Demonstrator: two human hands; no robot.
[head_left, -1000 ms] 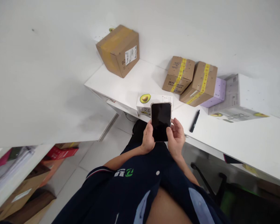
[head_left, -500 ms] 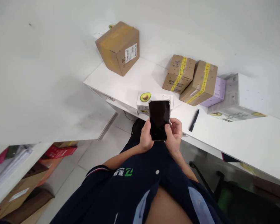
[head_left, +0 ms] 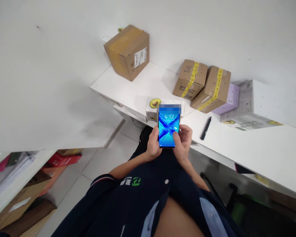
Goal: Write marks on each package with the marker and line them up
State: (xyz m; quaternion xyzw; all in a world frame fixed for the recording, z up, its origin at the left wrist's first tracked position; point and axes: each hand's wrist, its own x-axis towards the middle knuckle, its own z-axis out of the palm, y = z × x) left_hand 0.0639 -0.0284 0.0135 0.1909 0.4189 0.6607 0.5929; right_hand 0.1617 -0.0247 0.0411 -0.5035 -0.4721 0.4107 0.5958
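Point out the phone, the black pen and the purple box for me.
Phone (head_left: 167,130), head view: middle of its lit screen.
Black pen (head_left: 206,128), head view: middle of its barrel.
Purple box (head_left: 232,96), head view: the part of its side left showing.

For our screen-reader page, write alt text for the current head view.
The left hand and right hand hold a lit phone showing 4:12 at a white desk. On it are three taped cardboard boxes, a lilac box, white avocado-print boxes and a black pen.

A head-worn view faces forward and down — hands (head_left: 153,144) near, desk (head_left: 249,148) beyond.
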